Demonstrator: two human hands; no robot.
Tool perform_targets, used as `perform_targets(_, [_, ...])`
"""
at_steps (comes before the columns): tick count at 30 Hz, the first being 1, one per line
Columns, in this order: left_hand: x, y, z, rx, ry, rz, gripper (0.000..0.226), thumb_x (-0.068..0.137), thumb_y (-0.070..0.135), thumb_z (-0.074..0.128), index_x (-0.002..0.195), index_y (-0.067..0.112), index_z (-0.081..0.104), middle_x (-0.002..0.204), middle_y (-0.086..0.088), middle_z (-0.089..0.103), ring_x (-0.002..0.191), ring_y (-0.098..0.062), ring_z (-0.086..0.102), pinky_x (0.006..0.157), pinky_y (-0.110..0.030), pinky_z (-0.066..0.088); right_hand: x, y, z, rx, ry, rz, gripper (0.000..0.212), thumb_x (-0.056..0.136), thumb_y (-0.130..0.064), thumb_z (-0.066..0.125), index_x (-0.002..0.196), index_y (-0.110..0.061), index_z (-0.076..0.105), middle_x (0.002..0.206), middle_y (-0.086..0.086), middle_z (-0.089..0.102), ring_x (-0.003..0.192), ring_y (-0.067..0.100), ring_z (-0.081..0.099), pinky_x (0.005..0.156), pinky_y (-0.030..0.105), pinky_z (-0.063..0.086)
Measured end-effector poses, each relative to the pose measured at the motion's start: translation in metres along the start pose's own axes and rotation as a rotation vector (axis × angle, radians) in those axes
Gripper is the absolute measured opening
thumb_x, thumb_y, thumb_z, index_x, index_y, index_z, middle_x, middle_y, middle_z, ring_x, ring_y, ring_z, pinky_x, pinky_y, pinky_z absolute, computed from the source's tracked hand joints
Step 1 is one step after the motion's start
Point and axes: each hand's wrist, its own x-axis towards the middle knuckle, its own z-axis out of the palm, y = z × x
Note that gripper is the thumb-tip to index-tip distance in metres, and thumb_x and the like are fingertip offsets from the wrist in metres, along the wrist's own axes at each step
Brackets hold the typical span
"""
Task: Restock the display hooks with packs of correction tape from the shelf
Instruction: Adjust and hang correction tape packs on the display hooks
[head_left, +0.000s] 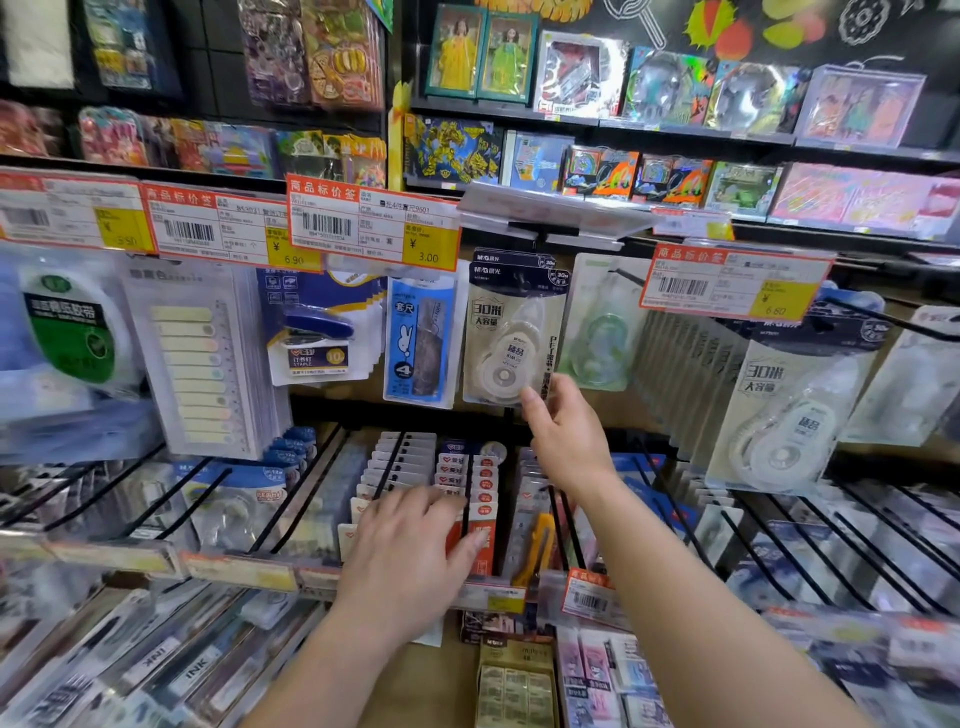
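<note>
A correction tape pack (511, 332) hangs on a display hook beneath a flipped-up price tag holder (550, 213); the hook itself is hidden. The right hand (563, 431) pinches its lower right corner. The left hand (410, 551), fingers spread open, rests on blurred red-and-white packs (470, 478) in the lower wire rack (311, 483).

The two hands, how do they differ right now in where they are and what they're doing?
The right hand is raised to the hooks, fingertips touching the lower corner of a hanging correction tape pack. The left hand is lower, palm down, spread over the red-and-white packs in the shelf row. Both are bare and reach forward.
</note>
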Motion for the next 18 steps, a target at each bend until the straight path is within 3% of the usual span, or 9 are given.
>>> perform_targets(2, [0.000, 0.000, 0.001, 0.011, -0.006, -0.003, 0.084, 0.080, 0.069, 0.002, 0.137, 0.032, 0.053, 0.135, 0.009, 0.054, 0.127, -0.015, 0.046, 0.107, -0.037, 0.035, 0.006, 0.002, 0.002, 0.011, 0.000, 0.002, 0.015, 0.101, -0.041, 0.047, 0.107, -0.028, 0.047, 0.087, -0.012, 0.059, 0.081, 0.013, 0.060, 0.070, 0.036, 0.053])
perform_targets(5, [0.000, 0.000, 0.003, 0.013, 0.007, -0.005, 0.081, 0.083, 0.068, 0.005, 0.131, 0.031, 0.057, 0.129, 0.008, 0.059, 0.119, -0.015, 0.052, 0.102, -0.037, 0.040, 0.014, 0.004, 0.003, 0.027, -0.009, 0.028, 0.018, 0.101, -0.043, 0.046, 0.109, -0.026, 0.048, 0.090, -0.009, 0.060, 0.085, 0.016, 0.062, 0.081, 0.048, 0.056])
perform_targets(13, [-0.001, 0.001, 0.002, 0.047, -0.002, 0.001, 0.082, 0.084, 0.068, 0.000, 0.135, 0.033, 0.054, 0.131, 0.014, 0.057, 0.121, -0.009, 0.049, 0.100, -0.029, 0.039, 0.029, 0.004, 0.005, 0.017, -0.020, 0.040, 0.021, 0.101, -0.042, 0.045, 0.105, -0.021, 0.049, 0.084, -0.009, 0.055, 0.078, 0.015, 0.058, 0.081, 0.050, 0.055])
perform_targets(18, [-0.003, 0.002, 0.003, 0.039, 0.003, 0.013, 0.059, 0.097, 0.063, 0.020, 0.135, 0.033, 0.053, 0.132, 0.016, 0.055, 0.121, -0.006, 0.047, 0.099, -0.026, 0.038, 0.038, 0.003, 0.008, 0.031, -0.032, 0.081, 0.025, 0.101, -0.043, 0.045, 0.105, -0.019, 0.051, 0.092, -0.001, 0.061, 0.085, 0.022, 0.062, 0.082, 0.053, 0.055])
